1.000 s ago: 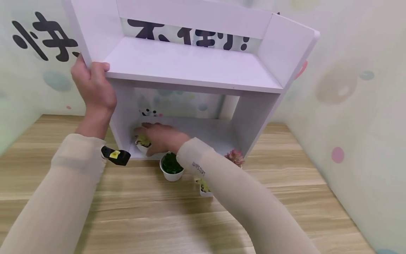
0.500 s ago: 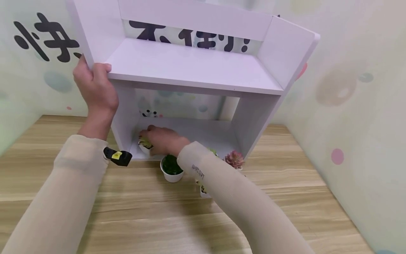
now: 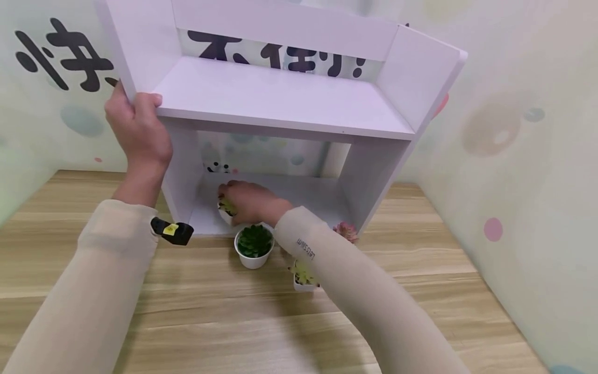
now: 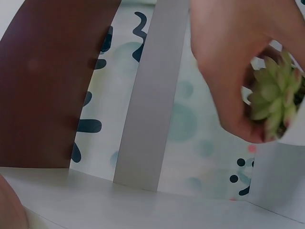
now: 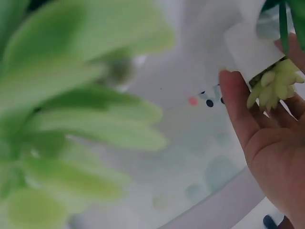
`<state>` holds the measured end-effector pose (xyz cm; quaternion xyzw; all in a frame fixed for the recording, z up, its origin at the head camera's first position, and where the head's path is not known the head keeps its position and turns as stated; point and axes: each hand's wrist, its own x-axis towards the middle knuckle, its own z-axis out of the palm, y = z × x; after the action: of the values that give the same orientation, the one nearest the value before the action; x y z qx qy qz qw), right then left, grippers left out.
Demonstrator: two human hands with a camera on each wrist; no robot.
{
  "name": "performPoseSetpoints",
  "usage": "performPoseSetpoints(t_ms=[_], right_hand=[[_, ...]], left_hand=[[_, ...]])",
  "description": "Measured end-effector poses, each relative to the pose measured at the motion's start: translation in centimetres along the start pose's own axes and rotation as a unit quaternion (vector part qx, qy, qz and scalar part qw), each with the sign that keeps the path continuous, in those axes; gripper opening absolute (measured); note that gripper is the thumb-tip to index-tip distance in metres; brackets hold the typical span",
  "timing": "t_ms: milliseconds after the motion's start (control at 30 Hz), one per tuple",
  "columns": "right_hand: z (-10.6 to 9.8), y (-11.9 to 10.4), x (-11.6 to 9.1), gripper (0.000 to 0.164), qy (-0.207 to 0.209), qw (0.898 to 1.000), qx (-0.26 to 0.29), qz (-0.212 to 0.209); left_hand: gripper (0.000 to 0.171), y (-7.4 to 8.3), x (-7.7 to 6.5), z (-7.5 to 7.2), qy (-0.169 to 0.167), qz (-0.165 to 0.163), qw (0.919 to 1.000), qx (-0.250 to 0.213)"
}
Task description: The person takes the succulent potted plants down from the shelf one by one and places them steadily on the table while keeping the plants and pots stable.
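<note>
A white two-tier shelf [image 3: 280, 101] stands tilted on the wooden table. My left hand [image 3: 140, 124] grips the shelf's left side panel, its thumb over the front edge of the upper board. Inside the lower compartment, toward its left end, my right hand [image 3: 254, 202] holds a small potted succulent [image 3: 227, 208] with pale green leaves. In the left wrist view, fingers curl around that succulent [image 4: 274, 95]; the right wrist view shows its white pot [image 5: 252, 52] between fingers and thumb. Whether the pot touches the lower board is hard to tell.
In front of the shelf stand a dark green succulent [image 3: 254, 241] in a round white pot and a yellow-green one [image 3: 303, 275]. A pink succulent [image 3: 345, 231] is partly behind my right sleeve. Blurred green leaves [image 5: 81, 95] fill the right wrist view's left side. Walls rise behind and right.
My right hand has closed around the pale green potted succulent and shifted it rightward from the lower compartment's left end. My left hand stays on the side panel.
</note>
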<state>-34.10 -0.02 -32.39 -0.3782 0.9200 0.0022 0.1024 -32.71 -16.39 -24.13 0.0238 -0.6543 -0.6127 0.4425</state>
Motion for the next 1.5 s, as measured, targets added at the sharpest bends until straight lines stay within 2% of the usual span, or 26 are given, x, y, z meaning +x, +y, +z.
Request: performPoseSetpoints(t_ms=[167,400,733,833,1100,1267,1500], right_hand=[[-0.9,0.7,-1.3,0.064,0.041,0.998,0.035,-0.012],[-2.3,1.1,-3.2,0.061,0.076,0.996,0.041,-0.027],[-3.8,1.3,-6.9,0.064,0.092,0.993,0.075,-0.001],[-4.0,1.0,-8.2,0.063,0.097,0.993,0.069,0.015],[-3.7,-0.3,-11.2,0.060,0.128,0.989,0.065,0.039],[-2.8,-1.3,-12.1,0.062,0.124,0.987,0.088,0.043],[-1.3,-2.1,-13.2,0.064,0.134,0.986,0.095,0.037]], left_hand=[[0.036,-0.1,-0.1,0.2,-0.004,-0.001,1.0000,-0.004],[0.039,-0.2,-0.2,0.1,-0.001,0.000,1.0000,0.009],[0.038,-0.3,-0.2,0.0,0.000,0.002,1.0000,-0.008],[0.040,-0.2,-0.3,0.0,-0.004,0.002,0.9999,-0.009],[0.038,-0.2,-0.1,0.0,0.003,0.006,0.9999,-0.008],[0.037,-0.2,0.0,-0.1,0.007,0.005,1.0000,-0.002],[0.044,0.0,-0.1,0.0,-0.002,0.006,1.0000,-0.002]])
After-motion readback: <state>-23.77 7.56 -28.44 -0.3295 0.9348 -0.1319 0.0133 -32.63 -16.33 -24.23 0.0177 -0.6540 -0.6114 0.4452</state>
